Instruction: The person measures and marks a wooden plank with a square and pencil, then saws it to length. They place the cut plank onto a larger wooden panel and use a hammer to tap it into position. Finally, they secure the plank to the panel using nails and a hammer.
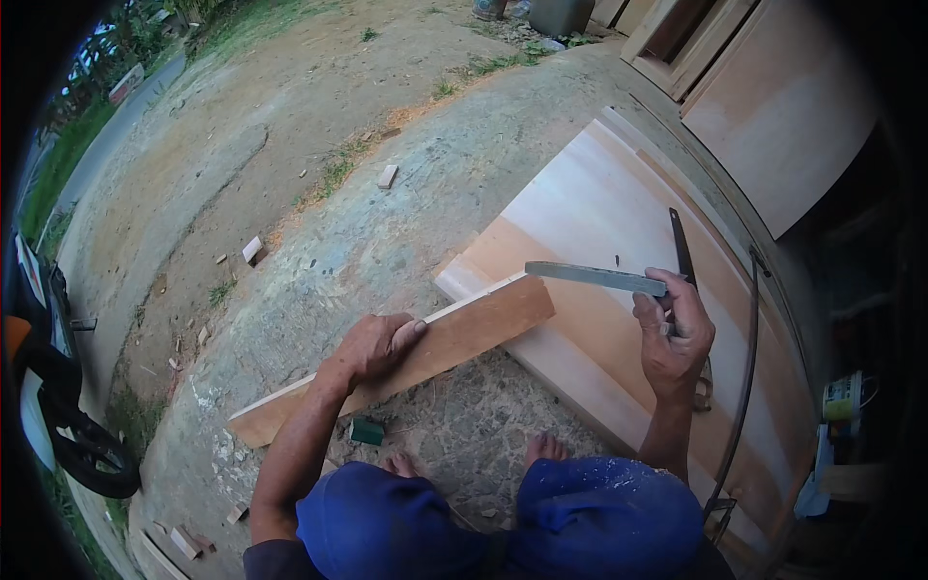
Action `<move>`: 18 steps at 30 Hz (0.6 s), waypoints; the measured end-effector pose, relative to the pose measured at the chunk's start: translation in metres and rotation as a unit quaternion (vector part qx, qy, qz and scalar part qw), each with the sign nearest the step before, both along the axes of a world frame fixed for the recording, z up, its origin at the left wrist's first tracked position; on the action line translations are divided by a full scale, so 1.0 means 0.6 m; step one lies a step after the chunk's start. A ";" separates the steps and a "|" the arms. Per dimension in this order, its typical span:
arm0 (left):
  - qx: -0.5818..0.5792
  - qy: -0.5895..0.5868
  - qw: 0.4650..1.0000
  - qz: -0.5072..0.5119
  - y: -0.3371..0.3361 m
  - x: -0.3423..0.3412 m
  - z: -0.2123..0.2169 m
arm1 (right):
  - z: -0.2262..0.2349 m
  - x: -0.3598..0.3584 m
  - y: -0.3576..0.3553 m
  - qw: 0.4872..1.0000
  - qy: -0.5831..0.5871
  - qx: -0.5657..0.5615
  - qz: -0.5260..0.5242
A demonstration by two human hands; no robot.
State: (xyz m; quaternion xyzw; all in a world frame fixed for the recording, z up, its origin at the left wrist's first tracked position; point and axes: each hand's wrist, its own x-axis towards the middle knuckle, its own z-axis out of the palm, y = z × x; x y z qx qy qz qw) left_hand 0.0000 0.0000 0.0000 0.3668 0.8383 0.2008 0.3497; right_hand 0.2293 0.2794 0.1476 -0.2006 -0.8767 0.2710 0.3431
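Note:
My left hand (379, 346) is closed over the upper edge of a wooden board (464, 319), tilted up to the right with its far end at the corner of a large pale wooden panel (570, 232). In my right hand (677, 333), a long, flat grey bar (594, 277) is pinched between thumb and fingers. Its exact kind cannot be made out. The bar's left tip is at the board's right end; whether they touch is unclear. On the panel beyond my right hand lies a dark narrow tool (681, 246), partly hidden behind that hand.
A small green box (365, 430) is on the rough ground by my feet. Several wood offcuts (388, 177) are scattered about. A long dark rod (749, 367) crosses the panel's right side. A motorcycle (72, 416) stands left; a small bucket (842, 396) stands right.

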 end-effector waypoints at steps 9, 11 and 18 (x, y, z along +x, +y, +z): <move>0.353 0.252 0.898 0.067 0.037 0.064 0.007 | 0.089 -0.076 -0.009 0.935 -0.324 0.010 0.144; 0.395 0.187 0.899 0.001 0.070 0.090 0.045 | 0.024 -0.129 -0.012 0.911 -0.355 0.029 0.208; 0.255 0.069 0.960 0.095 0.072 0.052 0.009 | -0.162 -0.126 -0.041 0.930 -0.255 -0.129 0.230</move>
